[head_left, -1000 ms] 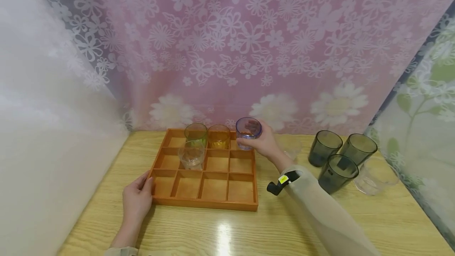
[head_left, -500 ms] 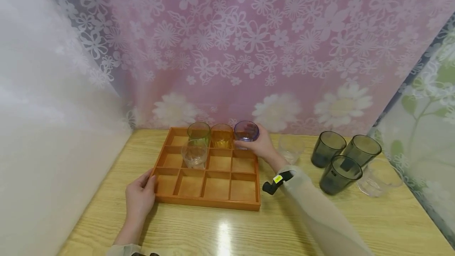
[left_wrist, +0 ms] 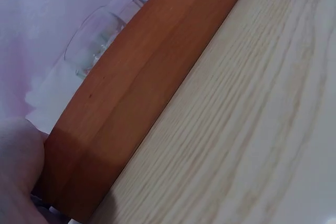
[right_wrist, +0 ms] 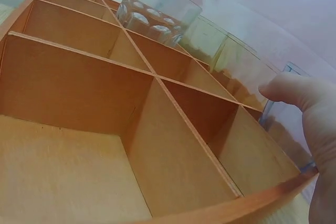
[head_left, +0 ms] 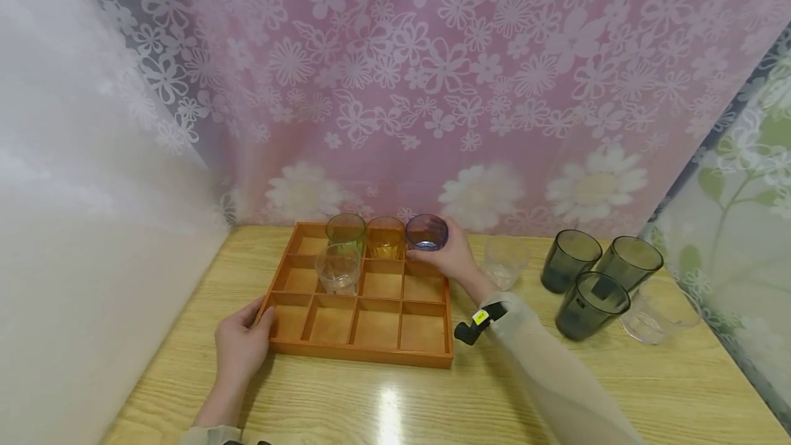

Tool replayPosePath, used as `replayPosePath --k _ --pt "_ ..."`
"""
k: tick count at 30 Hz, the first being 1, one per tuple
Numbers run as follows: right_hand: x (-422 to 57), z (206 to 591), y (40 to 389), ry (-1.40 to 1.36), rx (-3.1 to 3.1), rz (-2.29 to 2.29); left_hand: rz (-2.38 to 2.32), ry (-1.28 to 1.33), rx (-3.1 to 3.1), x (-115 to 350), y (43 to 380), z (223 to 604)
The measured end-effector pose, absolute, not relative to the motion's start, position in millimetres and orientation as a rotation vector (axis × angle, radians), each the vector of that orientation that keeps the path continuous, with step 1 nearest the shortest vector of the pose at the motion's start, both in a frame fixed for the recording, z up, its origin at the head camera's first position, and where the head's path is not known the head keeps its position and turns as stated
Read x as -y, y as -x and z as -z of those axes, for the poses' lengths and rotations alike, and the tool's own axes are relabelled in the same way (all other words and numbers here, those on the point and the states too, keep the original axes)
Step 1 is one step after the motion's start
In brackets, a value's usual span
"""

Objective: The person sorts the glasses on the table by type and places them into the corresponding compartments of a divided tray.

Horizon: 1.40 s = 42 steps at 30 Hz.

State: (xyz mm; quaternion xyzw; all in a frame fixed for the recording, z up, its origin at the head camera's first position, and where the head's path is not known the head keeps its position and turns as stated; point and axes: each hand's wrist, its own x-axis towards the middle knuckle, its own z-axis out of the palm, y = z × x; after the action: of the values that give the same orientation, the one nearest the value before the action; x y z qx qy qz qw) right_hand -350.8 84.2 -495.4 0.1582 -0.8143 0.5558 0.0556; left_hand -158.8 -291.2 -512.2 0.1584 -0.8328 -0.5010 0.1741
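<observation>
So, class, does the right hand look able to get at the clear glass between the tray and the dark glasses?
Probably yes, but not immediately: the right hand holds the blue glass. The clear glass stands close to that hand, with no other glass between.

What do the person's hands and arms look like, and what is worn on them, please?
Both hands are bare. The sleeves are pale beige; a black device with a yellow label sits at the right cuff.
</observation>
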Motion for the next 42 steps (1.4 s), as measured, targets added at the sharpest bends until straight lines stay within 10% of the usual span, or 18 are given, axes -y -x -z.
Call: replayPosePath --k 42 --pt "-136.5 458.8 318.5 -0.634 2.532 -1.790 1.395 -0.515 2.380 288.4 160.9 509.1"
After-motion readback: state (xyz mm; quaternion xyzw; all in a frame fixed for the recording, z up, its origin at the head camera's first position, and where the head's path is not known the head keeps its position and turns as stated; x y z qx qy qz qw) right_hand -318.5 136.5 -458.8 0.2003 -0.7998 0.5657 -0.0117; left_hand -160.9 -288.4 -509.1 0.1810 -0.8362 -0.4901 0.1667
